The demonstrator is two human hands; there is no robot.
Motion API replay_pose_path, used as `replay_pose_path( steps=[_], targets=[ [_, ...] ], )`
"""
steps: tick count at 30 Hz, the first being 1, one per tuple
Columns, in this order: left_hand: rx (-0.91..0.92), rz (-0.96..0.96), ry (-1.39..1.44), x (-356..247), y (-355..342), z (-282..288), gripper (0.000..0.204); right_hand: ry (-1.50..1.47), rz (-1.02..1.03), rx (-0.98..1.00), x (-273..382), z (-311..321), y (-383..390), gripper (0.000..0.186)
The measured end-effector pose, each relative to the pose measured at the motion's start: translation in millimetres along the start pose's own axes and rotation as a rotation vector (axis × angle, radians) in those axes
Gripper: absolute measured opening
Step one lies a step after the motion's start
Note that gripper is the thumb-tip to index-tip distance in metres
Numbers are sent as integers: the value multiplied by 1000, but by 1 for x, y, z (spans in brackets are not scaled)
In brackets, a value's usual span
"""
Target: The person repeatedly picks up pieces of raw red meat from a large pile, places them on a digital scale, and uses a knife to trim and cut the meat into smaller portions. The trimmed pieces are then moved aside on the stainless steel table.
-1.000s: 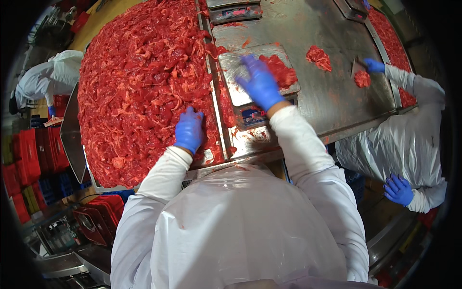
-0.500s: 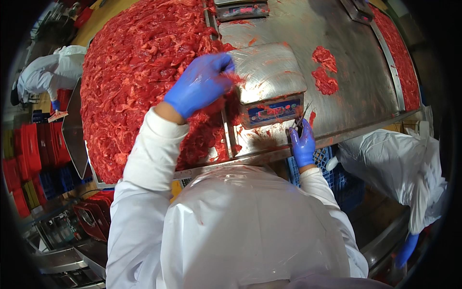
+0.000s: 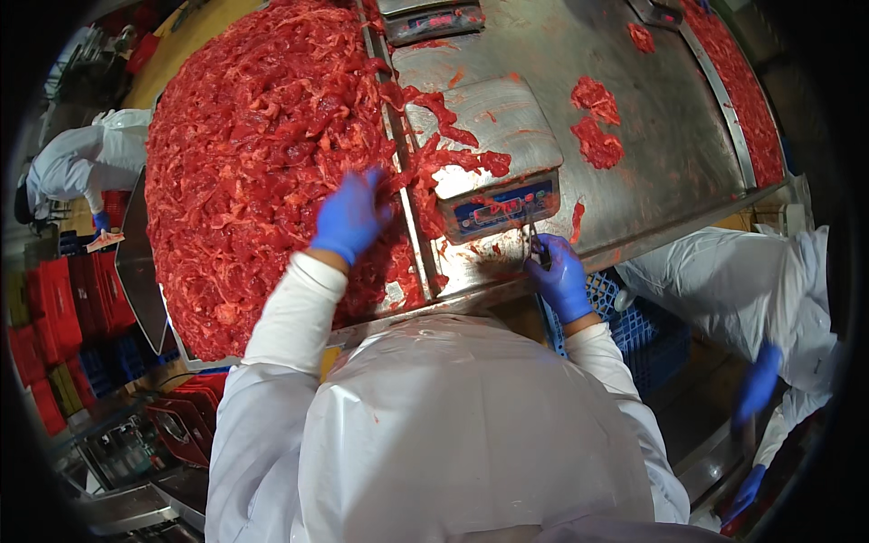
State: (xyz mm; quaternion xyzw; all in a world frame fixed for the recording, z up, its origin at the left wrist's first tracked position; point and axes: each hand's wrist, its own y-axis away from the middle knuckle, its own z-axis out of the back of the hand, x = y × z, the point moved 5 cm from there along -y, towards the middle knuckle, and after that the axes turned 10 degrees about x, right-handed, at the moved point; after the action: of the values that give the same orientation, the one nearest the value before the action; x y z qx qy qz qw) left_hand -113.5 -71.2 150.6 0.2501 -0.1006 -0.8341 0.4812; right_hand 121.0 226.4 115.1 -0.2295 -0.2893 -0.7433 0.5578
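Since prev frame, L hand (image 3: 351, 217) has gone fr. the near scale (image 3: 498, 104) back over the meat pile (image 3: 262, 154), & meat strips (image 3: 489, 163) now lie on the scale plate, trailing off its L edge. L fingers blurred; can't tell if they grip anything. R hand (image 3: 563, 279), well apart fr. L, is clamped on a thin metal tool (image 3: 529, 237) by the scale's front; its lower part's hidden in the fingers, exact type unclear. Far scale (image 3: 434, 23) cut off at top. Co-worker's hand (image 3: 759, 380) at R blurred, too.
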Motion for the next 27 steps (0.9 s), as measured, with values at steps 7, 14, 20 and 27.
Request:
replay_pose_path(
  steps=[7,14,20,27],
  targets=[
    [-40,-107,288,21,1,-22,27,156,225,450,88,-36,-40,34],
    [-145,-367,487,-21,12,78,24,-525,-28,549,86,-92,-80,41],
    [237,-467,870,-122,-11,115,43,-1000,-169,270,85,-28,-75,33],
    [-348,-259,401,-44,-67,81,54,-938,-227,293,41,-21,-7,27]
  ],
)
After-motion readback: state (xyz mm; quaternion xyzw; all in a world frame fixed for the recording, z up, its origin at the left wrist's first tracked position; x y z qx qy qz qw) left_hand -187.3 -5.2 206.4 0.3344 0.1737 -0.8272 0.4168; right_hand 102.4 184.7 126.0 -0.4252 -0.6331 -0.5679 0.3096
